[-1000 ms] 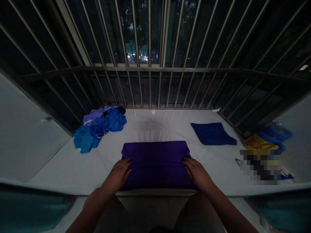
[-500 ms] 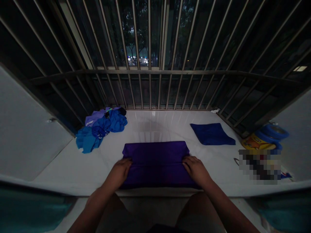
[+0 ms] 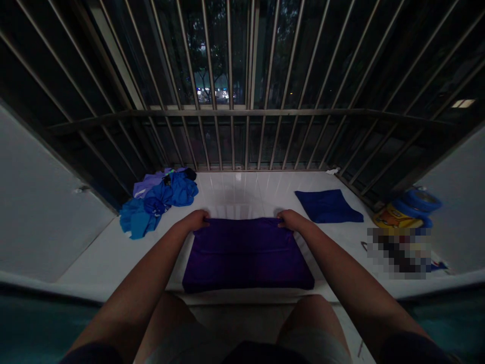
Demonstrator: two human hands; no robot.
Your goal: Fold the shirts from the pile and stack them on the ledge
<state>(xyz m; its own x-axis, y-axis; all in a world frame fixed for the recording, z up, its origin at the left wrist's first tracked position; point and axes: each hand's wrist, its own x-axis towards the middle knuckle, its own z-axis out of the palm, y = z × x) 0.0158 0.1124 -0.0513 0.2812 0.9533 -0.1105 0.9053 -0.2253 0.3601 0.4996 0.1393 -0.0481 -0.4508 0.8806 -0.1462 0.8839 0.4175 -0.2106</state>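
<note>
Bars (image 3: pixel 246 112) mark 12 o'clock. The white ledge (image 3: pixel 242 196) extends below them and carries, at dial centre, the purple cloth (image 3: pixel 248 260). The left hand (image 3: pixel 198 220) pinches its far edge between 10 and 11 o'clock; the right hand (image 3: pixel 289 220) pinches it between 1 and 2.

Possible faults:
- The purple cloth could slip off the ledge's front edge if dragged toward 6 o'clock, since its near edge lies close to that drop and the surface looks smooth.
- Unequal pull between the hands would probably skew it and bunch its cross crease.
- A wide swing of the right hand could ruffle the blue cloth (image 3: pixel 329 206) at 2 o'clock.

Visibility limits:
- The outside is mostly dark.
- The purple cloth's layers cannot be counted, nor any lift of its far edge confirmed.
- The pile (image 3: pixel 159 199) at 10 o'clock is tangled; individual pieces are hard to separate.
- Pixel blocks mask an object (image 3: pixel 399 253) at 3 o'clock.
- Some fingertips are hidden; grip depth cannot be told.
</note>
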